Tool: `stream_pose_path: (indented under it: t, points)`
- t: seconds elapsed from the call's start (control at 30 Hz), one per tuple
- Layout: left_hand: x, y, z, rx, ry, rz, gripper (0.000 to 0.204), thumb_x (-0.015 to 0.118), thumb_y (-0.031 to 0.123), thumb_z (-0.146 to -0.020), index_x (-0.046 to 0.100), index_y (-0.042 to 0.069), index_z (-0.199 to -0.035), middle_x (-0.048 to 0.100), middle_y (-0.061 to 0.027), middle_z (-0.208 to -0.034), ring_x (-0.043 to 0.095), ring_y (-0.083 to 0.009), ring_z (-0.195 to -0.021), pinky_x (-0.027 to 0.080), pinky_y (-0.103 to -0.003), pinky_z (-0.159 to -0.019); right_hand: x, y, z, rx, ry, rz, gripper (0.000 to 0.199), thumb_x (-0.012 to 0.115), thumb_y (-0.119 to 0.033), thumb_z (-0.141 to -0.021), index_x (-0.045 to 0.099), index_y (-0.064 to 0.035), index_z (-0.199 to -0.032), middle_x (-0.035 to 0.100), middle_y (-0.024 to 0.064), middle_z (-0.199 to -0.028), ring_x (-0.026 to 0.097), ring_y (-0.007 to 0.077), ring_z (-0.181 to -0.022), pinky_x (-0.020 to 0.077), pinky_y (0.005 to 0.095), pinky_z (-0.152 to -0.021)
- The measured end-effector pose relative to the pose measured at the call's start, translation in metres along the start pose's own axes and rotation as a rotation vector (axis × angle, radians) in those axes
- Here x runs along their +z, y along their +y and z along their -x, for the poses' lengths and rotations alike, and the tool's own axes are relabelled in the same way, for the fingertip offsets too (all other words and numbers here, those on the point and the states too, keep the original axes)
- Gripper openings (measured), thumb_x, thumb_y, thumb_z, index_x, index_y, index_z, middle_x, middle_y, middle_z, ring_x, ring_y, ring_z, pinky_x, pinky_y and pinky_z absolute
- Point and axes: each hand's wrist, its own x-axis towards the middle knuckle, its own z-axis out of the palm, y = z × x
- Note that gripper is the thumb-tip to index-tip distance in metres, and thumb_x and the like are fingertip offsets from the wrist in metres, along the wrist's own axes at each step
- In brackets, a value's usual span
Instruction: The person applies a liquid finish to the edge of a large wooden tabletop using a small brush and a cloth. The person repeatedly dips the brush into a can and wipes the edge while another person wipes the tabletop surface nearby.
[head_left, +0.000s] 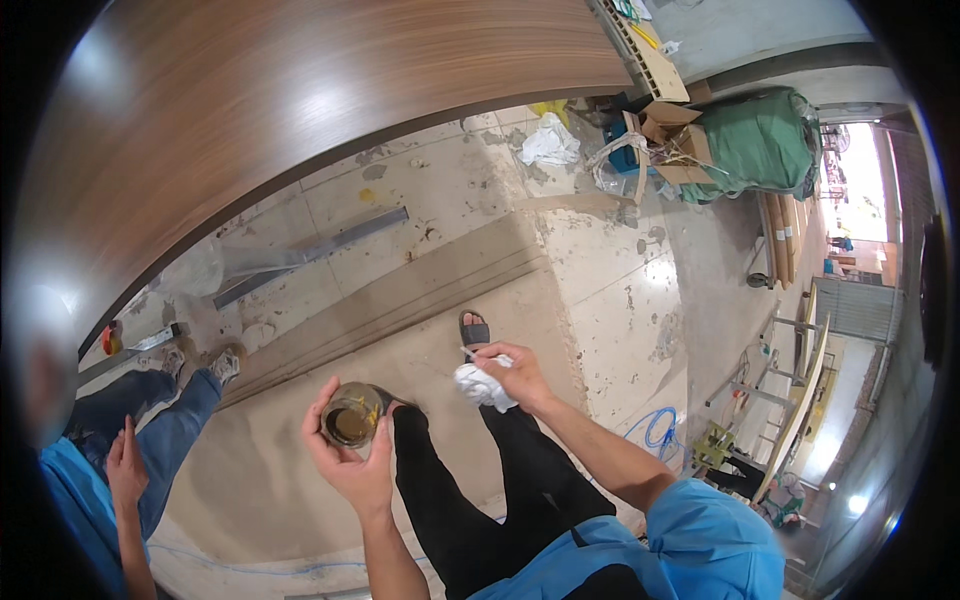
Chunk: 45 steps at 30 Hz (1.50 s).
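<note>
1. At the far left edge a second person point(110, 470) stands in jeans and a blue top, one hand hanging open beside the thigh, touching nothing; this person takes no part in the work shown.
2. Far and left, a large wood-grain panel point(300, 110) lies flat above the dusty concrete floor point(600, 290), with a grey metal strip point(320, 250) lying on the floor under its near edge.
3. Near the middle, the left hand point(350, 460) is closed around a small open jar point(352, 416) of brownish-yellow liquid, fingers wrapped about its side and the mouth facing up. The jar is held upright in front of the wearer's black trousers, above the floor and apart from the panel.
4. Just to the right, the right hand point(510, 375) is clamped on a crumpled white rag point(483, 385), pinched between thumb and fingers. The rag is near the jar but not touching it, and looks white, with no clear stain to be seen.
5. As a judgement: the jar is open and the rag is ready in hand, so the preparation looks done; the rag seems not yet wetted, and nothing shows liquid on the panel, so the wiping itself appears still ahead.
6. Far right, opened cardboard boxes point(670, 140) and a green bundle point(760, 140) sit against the wall.
</note>
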Motion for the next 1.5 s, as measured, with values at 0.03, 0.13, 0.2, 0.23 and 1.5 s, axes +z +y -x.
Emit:
stream_pose_path:
  t: [0.03,0.13,0.2,0.23,1.5]
  points:
    - [-0.011,-0.008,0.000,-0.002,0.011,0.000,0.077,0.079,-0.011,-0.078,0.044,0.001,-0.145,0.053,-0.0199,-0.152,0.054,-0.0271,-0.138,0.046,-0.040,-0.116,0.018,0.002,-0.001,-0.081,-0.003,0.050,0.013,0.078,-0.011,-0.099,0.078,0.0002,-0.106,0.076,0.0043,-0.103,0.068,0.0126,-0.096,0.0546,0.0289,-0.089]
    - [-0.032,-0.024,-0.003,-0.034,0.042,0.041,0.077,0.079,-0.010,-0.078,0.043,0.001,-0.146,0.053,-0.0199,-0.152,0.054,-0.0272,-0.139,0.045,-0.040,-0.117,0.054,-0.010,-0.002,-0.083,-0.095,0.092,0.013,0.078,-0.011,-0.098,0.078,0.0002,-0.105,0.075,0.0041,-0.099,0.068,0.0123,-0.093,0.0547,0.0286,-0.085]
    - [-0.036,-0.027,-0.008,-0.017,0.037,0.010,0.074,0.076,-0.010,-0.082,0.043,0.003,-0.147,0.052,-0.0195,-0.153,0.051,-0.0283,-0.142,0.043,-0.042,-0.120,0.061,-0.030,-0.003,-0.086,-0.143,0.131,0.013,0.078,-0.011,-0.098,0.079,0.0001,-0.104,0.075,0.0042,-0.097,0.068,0.0117,-0.091,0.0548,0.0284,-0.083]
    - [-0.038,-0.026,-0.010,-0.012,0.041,-0.006,0.072,0.074,-0.010,-0.084,0.043,0.004,-0.148,0.052,-0.0193,-0.153,0.050,-0.0288,-0.143,0.042,-0.043,-0.121,0.062,-0.043,-0.001,-0.121,-0.144,0.171,0.013,0.078,-0.012,-0.098,0.079,0.0000,-0.104,0.075,0.0043,-0.096,0.068,0.0113,-0.090,0.0549,0.0282,-0.082]
    - [0.168,0.055,-0.073,0.296,-0.246,-0.218,0.070,0.081,-0.004,-0.076,0.053,0.002,-0.140,0.065,-0.0138,-0.140,0.066,-0.0301,-0.126,0.052,-0.039,-0.108,-0.080,-0.291,0.011,-0.899,-0.110,0.670,0.012,0.079,-0.003,-0.090,0.076,-0.0022,-0.101,0.066,0.0100,-0.092,0.066,0.0266,-0.074,0.0513,0.0373,-0.065]
